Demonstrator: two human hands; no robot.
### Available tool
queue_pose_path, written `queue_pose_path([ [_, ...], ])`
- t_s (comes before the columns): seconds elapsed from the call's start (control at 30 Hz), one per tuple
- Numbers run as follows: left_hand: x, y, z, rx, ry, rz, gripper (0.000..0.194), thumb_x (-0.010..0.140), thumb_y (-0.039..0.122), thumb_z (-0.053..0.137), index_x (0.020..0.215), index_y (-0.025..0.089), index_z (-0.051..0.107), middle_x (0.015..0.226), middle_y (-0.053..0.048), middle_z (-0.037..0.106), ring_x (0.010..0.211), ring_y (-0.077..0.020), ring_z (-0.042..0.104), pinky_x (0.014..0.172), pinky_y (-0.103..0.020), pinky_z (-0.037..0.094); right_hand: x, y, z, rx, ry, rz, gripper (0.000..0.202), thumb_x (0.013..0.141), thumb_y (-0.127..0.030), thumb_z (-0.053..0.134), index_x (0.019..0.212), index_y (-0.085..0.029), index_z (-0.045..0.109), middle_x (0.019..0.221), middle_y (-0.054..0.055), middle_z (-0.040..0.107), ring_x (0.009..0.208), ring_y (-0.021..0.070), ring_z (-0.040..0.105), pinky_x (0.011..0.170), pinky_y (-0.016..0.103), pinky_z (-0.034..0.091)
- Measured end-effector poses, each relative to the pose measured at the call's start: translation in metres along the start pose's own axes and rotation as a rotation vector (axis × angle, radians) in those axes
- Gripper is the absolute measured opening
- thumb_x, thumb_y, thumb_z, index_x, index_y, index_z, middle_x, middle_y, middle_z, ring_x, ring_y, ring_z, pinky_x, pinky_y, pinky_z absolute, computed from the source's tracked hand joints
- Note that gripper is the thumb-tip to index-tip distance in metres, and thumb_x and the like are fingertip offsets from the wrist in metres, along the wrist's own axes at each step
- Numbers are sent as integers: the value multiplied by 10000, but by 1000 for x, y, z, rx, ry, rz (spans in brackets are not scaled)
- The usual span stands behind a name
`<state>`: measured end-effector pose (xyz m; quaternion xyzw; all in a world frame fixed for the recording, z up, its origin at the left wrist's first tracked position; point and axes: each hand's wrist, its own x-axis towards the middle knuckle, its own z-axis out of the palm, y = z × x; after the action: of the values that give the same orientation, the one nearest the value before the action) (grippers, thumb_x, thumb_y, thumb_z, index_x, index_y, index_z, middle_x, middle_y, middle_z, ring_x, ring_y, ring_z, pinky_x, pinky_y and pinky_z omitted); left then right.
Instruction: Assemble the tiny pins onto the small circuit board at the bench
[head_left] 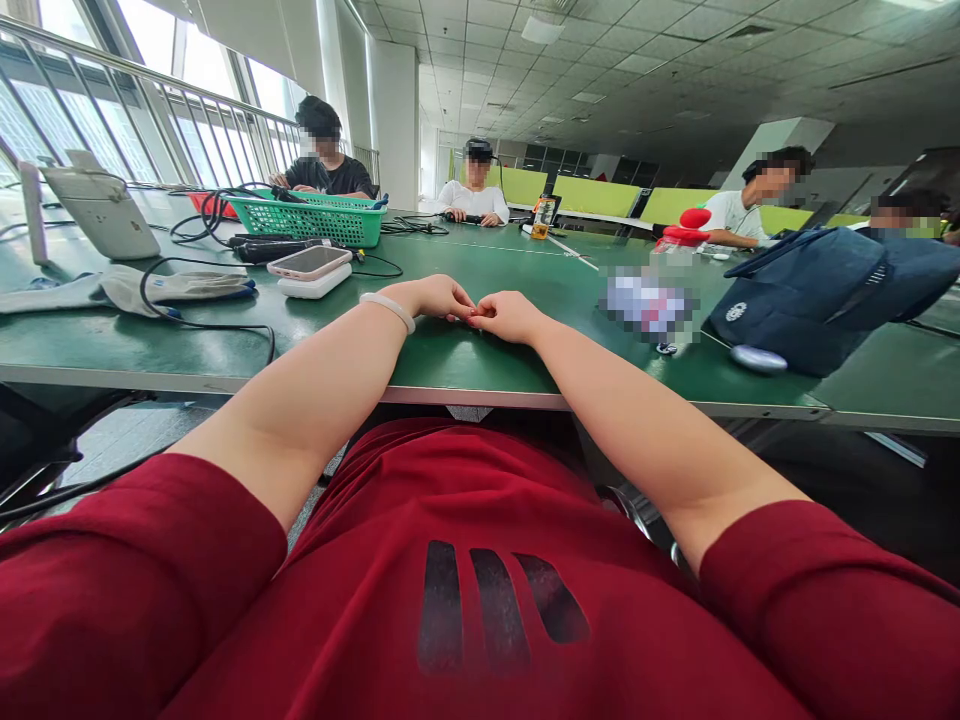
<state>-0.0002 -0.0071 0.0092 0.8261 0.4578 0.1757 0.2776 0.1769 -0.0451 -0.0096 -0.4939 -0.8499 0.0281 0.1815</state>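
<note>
Both of my hands meet above the green table (465,368), near its front edge. My left hand (439,298), with a pale band on its wrist, has its thumb and fingers pinched together. Against its fingertips is my right hand (510,315), closed in a similar pinch. Something tiny may be between the fingertips, too small to make out. A phone (309,262) lies on a white case (315,284) to the left of my hands.
Further left are white gloves (127,290), black cables and a white device (101,210). A green basket (307,218) stands behind the phone. A blue bag (817,290) is at the right. Several people sit around the tables.
</note>
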Motion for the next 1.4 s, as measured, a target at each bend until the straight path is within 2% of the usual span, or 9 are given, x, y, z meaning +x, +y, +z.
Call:
queue_pose_path([
  [0.5,-1,5,1,71,-9,-14,305,558,357,725,814,199,780,569,-6,617,609,-146,509,675,-264,359,0,0,1,-23,-1,2,285,822,-416,569,826,-166,706,745,24,667,639,118,502,616,248,339],
  [0.83,-3,9,0,264,-54,-9,441,646,428,630,1009,202,736,733,-9,682,685,-137,556,690,-232,398,1,-1,0,-43,-30,20,295,843,-415,555,866,-155,690,791,28,659,673,114,497,610,232,321],
  [1.1,0,6,0,339,-66,21,483,674,461,576,1057,205,720,753,-13,691,701,-142,567,677,-231,402,1,-2,1,-63,-43,26,278,849,-405,553,896,-165,685,832,32,665,704,126,522,629,240,332],
  [1.4,0,11,2,412,-84,48,433,684,414,551,1025,210,723,746,-6,691,691,-135,578,667,-216,405,0,-4,1,-97,-42,26,282,840,-402,575,948,-169,691,895,44,681,745,138,552,674,242,354],
])
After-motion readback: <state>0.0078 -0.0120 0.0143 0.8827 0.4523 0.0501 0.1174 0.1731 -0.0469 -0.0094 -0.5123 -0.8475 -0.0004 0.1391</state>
